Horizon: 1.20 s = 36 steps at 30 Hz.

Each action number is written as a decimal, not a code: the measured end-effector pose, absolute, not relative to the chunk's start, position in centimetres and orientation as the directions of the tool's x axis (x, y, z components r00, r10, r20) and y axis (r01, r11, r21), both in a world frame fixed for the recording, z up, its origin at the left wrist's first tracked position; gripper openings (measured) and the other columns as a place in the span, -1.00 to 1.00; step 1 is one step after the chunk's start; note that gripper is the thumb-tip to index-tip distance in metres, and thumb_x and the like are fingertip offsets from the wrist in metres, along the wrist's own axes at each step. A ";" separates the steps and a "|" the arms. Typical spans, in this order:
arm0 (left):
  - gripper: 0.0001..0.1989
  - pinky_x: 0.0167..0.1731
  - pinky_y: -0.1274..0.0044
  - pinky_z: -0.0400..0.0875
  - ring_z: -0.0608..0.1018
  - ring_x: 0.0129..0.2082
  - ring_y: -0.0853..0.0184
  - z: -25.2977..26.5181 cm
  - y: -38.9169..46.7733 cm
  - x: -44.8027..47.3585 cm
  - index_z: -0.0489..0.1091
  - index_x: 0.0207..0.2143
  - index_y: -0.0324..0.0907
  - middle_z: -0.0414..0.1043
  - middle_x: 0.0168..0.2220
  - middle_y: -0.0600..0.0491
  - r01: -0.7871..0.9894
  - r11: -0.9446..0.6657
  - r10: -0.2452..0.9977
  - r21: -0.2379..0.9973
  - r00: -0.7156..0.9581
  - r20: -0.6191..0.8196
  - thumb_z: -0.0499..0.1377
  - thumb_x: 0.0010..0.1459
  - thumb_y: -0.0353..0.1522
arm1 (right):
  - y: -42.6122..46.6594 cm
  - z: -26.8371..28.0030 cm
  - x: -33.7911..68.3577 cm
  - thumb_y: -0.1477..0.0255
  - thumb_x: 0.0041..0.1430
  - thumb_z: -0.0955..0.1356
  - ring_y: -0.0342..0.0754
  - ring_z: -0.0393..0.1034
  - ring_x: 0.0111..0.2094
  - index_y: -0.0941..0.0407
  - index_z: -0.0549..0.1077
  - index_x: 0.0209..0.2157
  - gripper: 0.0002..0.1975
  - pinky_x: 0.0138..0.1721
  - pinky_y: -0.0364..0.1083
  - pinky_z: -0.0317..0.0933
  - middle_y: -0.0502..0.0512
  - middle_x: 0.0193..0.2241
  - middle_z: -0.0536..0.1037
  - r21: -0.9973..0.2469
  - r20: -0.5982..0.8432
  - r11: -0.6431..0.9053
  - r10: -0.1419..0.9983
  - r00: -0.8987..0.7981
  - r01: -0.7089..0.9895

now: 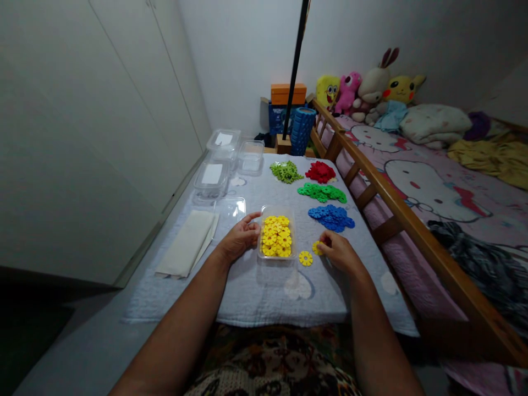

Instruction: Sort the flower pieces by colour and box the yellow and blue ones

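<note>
A clear plastic container (pixel 277 258) full of yellow snowflake discs (pixel 276 236) stands near the front of the cloth-covered table. My left hand (pixel 243 237) grips its left wall, with the index finger reaching to the far corner. Right of the container, my right hand (pixel 335 250) pinches a yellow snowflake disc (pixel 317 247) at table level. Another loose yellow disc (pixel 306 258) lies flat between that hand and the container. Beyond my right hand are piles of blue discs (pixel 332 217), green discs (pixel 322 192), red discs (pixel 320 172) and lime-green pieces (pixel 285 171).
A clear lid (pixel 230 209) and a folded beige cloth (pixel 187 245) lie on the left. Several clear containers (pixel 212 175) stand at the back left, some with white paper. A bed with a wooden rail (pixel 371 173) borders the right side; a black pole (pixel 293 71) rises behind the table.
</note>
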State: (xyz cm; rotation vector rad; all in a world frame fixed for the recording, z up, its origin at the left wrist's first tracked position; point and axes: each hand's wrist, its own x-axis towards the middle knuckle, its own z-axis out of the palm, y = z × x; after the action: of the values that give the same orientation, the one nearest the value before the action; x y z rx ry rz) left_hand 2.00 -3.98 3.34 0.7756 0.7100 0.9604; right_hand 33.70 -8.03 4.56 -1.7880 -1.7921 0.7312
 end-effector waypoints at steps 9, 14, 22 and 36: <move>-0.25 -0.56 0.65 0.22 0.36 -0.58 0.54 3.4 -4.0 2.0 0.30 0.12 -0.13 0.31 -0.45 0.24 -0.448 0.370 0.897 0.814 0.400 -0.187 0.47 -0.15 -0.40 | -6.1 9.3 27.6 0.41 0.13 0.35 -0.02 0.36 -0.28 0.08 0.40 -0.42 -0.93 -0.16 -0.04 0.20 0.03 -0.39 0.47 -0.727 0.319 0.291 0.945 -0.069 0.622; -0.25 -0.56 0.64 0.21 0.36 -0.58 0.52 3.1 -3.9 2.0 0.29 0.13 -0.13 0.31 -0.46 0.24 -0.449 0.365 0.895 0.816 0.409 -0.176 0.46 -0.13 -0.39 | -4.8 9.2 24.5 0.53 0.09 0.38 0.10 0.30 -0.01 0.07 0.48 -0.38 -0.93 0.06 0.09 0.12 0.15 -0.14 0.49 -0.579 0.383 0.319 0.919 -0.096 0.751; -0.26 -0.56 0.63 0.19 0.35 -0.58 0.52 3.0 -3.9 2.1 0.29 0.13 -0.13 0.31 -0.47 0.23 -0.455 0.359 0.894 0.815 0.418 -0.160 0.46 -0.12 -0.39 | -4.7 7.1 23.5 0.49 0.11 0.40 0.19 0.16 0.15 0.05 0.55 -0.39 -0.93 0.16 0.21 0.01 0.15 0.06 0.45 -0.479 0.355 0.270 0.930 -0.097 0.835; -0.28 -0.58 0.64 0.20 0.34 -0.60 0.54 3.3 -3.9 2.0 0.31 0.11 -0.13 0.30 -0.47 0.25 -0.441 0.356 0.897 0.824 0.408 -0.169 0.46 -0.13 -0.39 | -7.2 5.8 30.3 0.42 0.16 0.33 0.09 0.36 -0.04 0.07 0.54 -0.34 -0.87 0.09 0.13 0.17 0.15 -0.21 0.49 -0.639 0.276 0.246 0.958 -0.081 0.729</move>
State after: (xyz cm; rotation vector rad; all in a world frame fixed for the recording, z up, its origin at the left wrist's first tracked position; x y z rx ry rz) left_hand 2.02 -3.93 3.25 0.7786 0.6945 0.9600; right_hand 30.34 -7.15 5.78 -1.5389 -1.8668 0.4462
